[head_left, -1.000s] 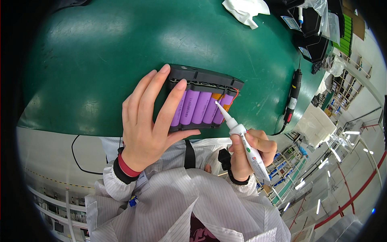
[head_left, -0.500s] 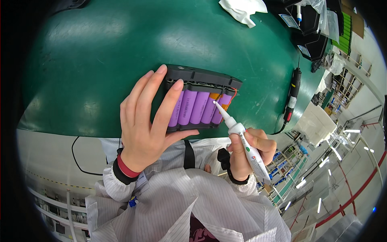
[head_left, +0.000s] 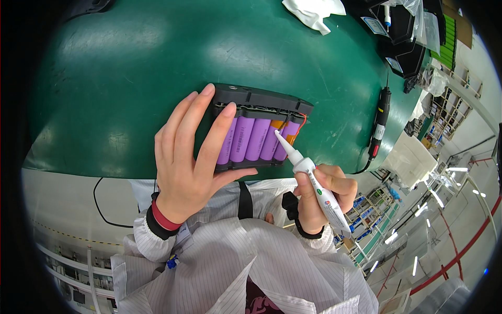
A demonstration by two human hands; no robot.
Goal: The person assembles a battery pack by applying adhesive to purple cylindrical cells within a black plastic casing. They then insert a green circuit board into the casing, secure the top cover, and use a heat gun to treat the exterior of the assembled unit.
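A battery pack (head_left: 256,139) with several purple cylindrical cells in a black frame rests near the table's front edge. Orange tape and a red wire show at its right end. My left hand (head_left: 185,149) grips the pack's left end, fingers over the black frame and thumb along the near side. Between the thumb and fingers of my right hand (head_left: 325,191) is a white glue tube (head_left: 327,203). Its long pointed nozzle slants up to the left, the tip at the right-hand cells; whether it touches them I cannot tell.
On the green table (head_left: 157,68), a black electric screwdriver (head_left: 380,125) with a cord lies at the right. A crumpled white cloth (head_left: 315,13) is at the far edge. Black bins (head_left: 400,52) with plastic bags stand at the far right.
The pack and both hands have shifted very slightly left. My grip on the tube and on the pack is unchanged, the nozzle still over the right-hand cells.
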